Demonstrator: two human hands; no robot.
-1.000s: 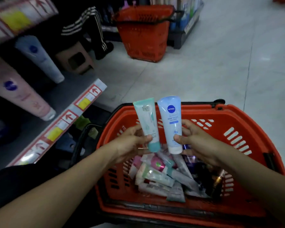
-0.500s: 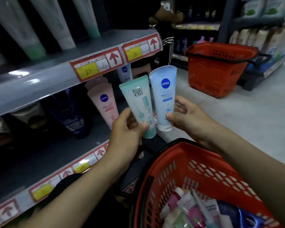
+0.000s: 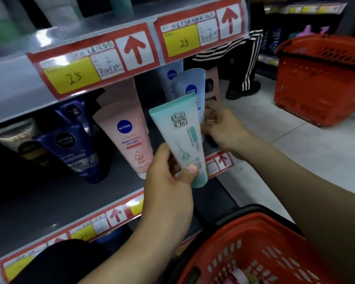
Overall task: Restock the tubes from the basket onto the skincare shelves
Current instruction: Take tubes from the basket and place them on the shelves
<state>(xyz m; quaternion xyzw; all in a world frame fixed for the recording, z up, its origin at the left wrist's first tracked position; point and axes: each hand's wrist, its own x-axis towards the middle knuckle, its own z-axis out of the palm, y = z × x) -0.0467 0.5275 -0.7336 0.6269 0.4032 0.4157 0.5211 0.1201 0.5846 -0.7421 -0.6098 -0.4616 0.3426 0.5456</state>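
Observation:
My left hand (image 3: 168, 185) pinches a white and teal tube (image 3: 182, 138) near its cap, cap down, in front of the middle shelf (image 3: 49, 193). Behind it my right hand (image 3: 221, 128) grips a light blue Nivea tube (image 3: 192, 89) at the right end of that shelf, next to another pale blue Nivea tube (image 3: 170, 76) standing there. A pink Nivea tube (image 3: 127, 136) and a dark blue Nivea Men tube (image 3: 74, 148) stand on the shelf to the left. The orange basket (image 3: 260, 249) sits at bottom right, its contents mostly out of frame.
An upper shelf edge (image 3: 135, 46) with red and yellow price tags overhangs the tubes. A second orange basket (image 3: 320, 78) stands on the floor at right. A person's legs in striped black trousers (image 3: 242, 64) stand beyond the shelf end. Pale tiled floor (image 3: 285, 144) lies to the right.
Both hands moved from above the basket up toward the shelf. The right hand carried the blue tube further in, behind the teal tube. The view swung left toward the shelves.

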